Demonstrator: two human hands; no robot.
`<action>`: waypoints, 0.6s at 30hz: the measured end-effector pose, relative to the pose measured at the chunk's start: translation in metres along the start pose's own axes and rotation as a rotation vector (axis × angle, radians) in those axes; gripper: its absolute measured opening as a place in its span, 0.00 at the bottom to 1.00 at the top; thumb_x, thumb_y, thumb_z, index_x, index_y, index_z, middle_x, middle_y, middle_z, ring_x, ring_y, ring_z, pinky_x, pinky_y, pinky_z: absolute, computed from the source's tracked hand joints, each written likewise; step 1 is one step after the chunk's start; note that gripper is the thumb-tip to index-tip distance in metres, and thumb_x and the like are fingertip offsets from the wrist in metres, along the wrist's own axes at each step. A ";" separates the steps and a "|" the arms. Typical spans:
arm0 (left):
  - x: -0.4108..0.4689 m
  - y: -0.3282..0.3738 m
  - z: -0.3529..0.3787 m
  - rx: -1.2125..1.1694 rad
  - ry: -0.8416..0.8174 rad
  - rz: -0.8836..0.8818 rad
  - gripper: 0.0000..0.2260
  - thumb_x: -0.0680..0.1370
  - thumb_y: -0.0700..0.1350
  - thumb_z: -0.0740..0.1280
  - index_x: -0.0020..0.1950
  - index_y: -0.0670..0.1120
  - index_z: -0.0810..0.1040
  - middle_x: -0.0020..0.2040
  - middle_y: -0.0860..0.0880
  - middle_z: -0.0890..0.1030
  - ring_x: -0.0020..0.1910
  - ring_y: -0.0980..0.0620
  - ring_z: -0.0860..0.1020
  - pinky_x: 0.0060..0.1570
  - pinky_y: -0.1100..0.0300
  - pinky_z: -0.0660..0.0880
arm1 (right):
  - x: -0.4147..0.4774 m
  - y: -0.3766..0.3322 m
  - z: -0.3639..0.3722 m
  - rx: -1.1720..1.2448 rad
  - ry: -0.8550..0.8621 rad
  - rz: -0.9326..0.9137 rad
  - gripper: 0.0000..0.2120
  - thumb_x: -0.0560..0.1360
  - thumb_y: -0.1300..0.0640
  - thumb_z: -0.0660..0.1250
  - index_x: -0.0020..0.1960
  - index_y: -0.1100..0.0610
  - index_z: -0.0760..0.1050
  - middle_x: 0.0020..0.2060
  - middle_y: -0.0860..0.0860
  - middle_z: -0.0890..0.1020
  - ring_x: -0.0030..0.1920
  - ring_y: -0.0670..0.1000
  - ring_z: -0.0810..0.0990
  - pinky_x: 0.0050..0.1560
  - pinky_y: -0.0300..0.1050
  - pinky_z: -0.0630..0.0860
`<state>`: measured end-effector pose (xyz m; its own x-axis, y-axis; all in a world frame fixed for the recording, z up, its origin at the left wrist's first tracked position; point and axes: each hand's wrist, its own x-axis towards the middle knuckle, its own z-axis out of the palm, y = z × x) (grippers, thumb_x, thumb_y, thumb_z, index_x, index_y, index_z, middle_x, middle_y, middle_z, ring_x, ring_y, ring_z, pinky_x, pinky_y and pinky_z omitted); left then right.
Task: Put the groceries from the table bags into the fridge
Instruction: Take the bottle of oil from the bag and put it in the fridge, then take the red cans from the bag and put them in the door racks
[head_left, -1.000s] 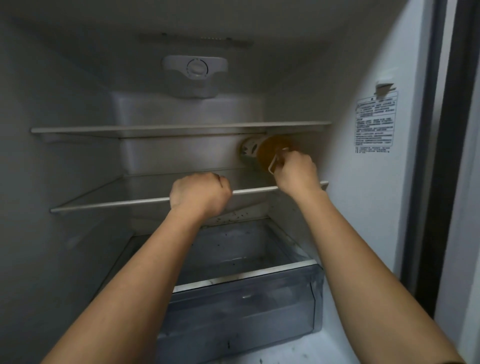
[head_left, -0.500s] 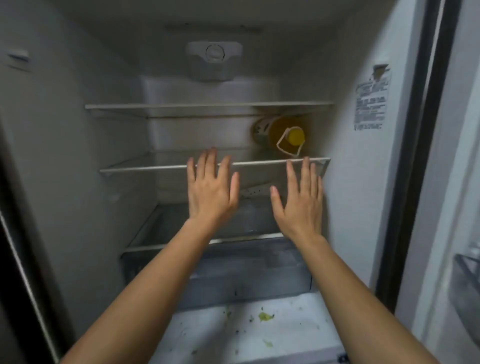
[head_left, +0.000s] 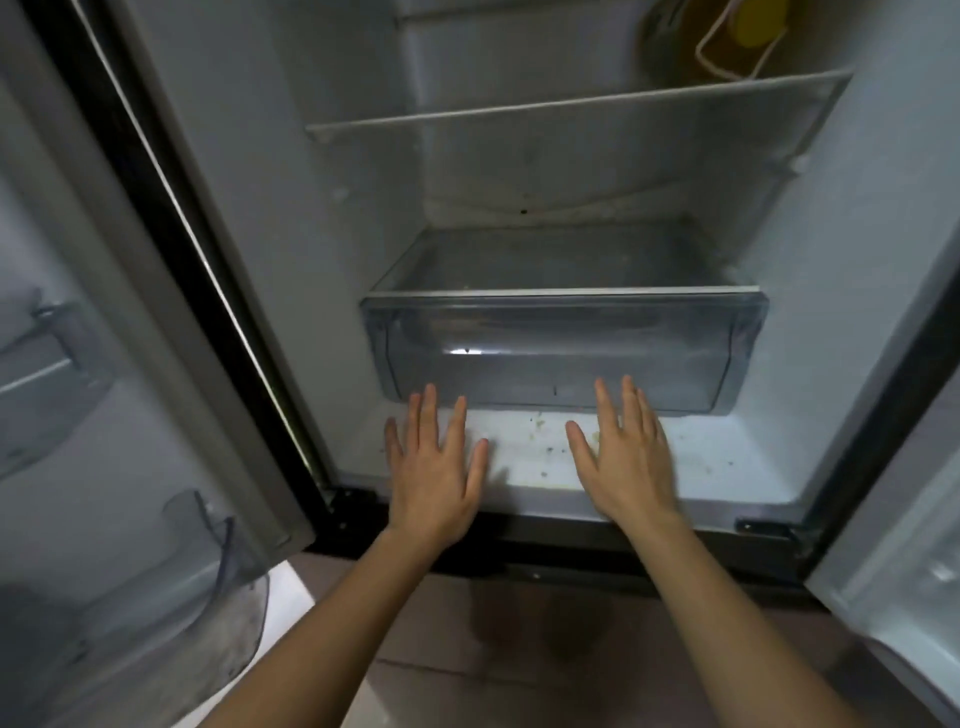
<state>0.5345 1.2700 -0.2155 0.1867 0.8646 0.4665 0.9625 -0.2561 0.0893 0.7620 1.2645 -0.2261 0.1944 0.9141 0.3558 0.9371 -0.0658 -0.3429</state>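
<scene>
The fridge stands open in front of me. A bottle of amber liquid with a yellow cap lies on its side on the glass shelf at the top right, partly cut off by the frame. My left hand and my right hand are both spread flat with straight fingers, low in front of the clear crisper drawer. Neither hand holds anything. The table bags are out of view.
The white fridge floor carries small green crumbs. The left door hangs open with clear door bins, and the right door's edge shows at the right. Tiled floor lies below the fridge's dark base.
My right hand let go of the bottle, now lying on the shelf. Both hands opened, pulled back and dropped from shelf height to the drawer front. My view tilted downward.
</scene>
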 end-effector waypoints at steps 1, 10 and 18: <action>-0.009 -0.005 -0.004 0.025 -0.021 -0.001 0.28 0.82 0.60 0.48 0.77 0.47 0.64 0.79 0.38 0.58 0.78 0.39 0.55 0.75 0.36 0.53 | -0.006 -0.007 0.001 0.009 -0.001 -0.013 0.34 0.81 0.37 0.49 0.82 0.51 0.48 0.81 0.57 0.48 0.80 0.57 0.48 0.79 0.55 0.51; -0.105 -0.032 -0.074 -0.053 0.035 0.015 0.27 0.82 0.59 0.49 0.78 0.48 0.63 0.79 0.41 0.60 0.79 0.42 0.56 0.74 0.37 0.58 | -0.076 -0.080 -0.021 0.041 0.138 -0.085 0.33 0.82 0.40 0.53 0.81 0.53 0.50 0.80 0.59 0.48 0.80 0.60 0.49 0.78 0.59 0.53; -0.303 -0.134 -0.153 -0.080 0.030 0.109 0.26 0.84 0.60 0.47 0.78 0.50 0.62 0.80 0.45 0.57 0.80 0.47 0.52 0.76 0.43 0.54 | -0.234 -0.206 -0.001 0.129 0.161 -0.155 0.38 0.80 0.45 0.60 0.81 0.55 0.44 0.80 0.60 0.42 0.80 0.61 0.46 0.78 0.61 0.50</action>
<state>0.3190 0.9765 -0.2342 0.2819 0.8168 0.5034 0.9179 -0.3823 0.1062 0.5243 1.0638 -0.2378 0.1042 0.8332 0.5431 0.9164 0.1317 -0.3780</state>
